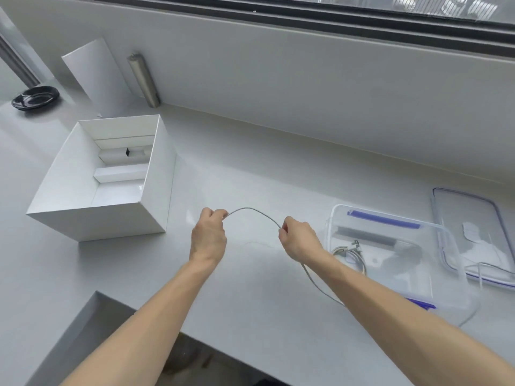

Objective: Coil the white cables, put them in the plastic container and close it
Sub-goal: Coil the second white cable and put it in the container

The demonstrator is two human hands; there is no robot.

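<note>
Both hands are raised above the worktop (264, 162), near its front edge.

Left hand (209, 236): fingers curled, pinching one end of the white cable (252, 209). Whether a plug sits inside the grip cannot be told.

Right hand (299, 240): fingers curled round the same cable further along. The span between your hands arches upward, slack rather than taut.

The tail leaves your right hand, drops behind your right forearm and reappears on the worktop by the near corner of the plastic container (412, 285).

Judgement: you hold the end fixed in the left hand so the right can feed length toward it, loop by loop. The slack arch suggests the first loop is being sized.

The container stands open, just right of your right hand and within easy reach for the drop. One coiled cable (349, 253) already lies in it, beside a grey bar-shaped item.

The lid (471, 218) lies flat beyond the container, out of the way until closing.

A white box (83, 221) stands open to the left, well apart.

Risk: the long tail could snag on the container corner as you draw it in.
</note>
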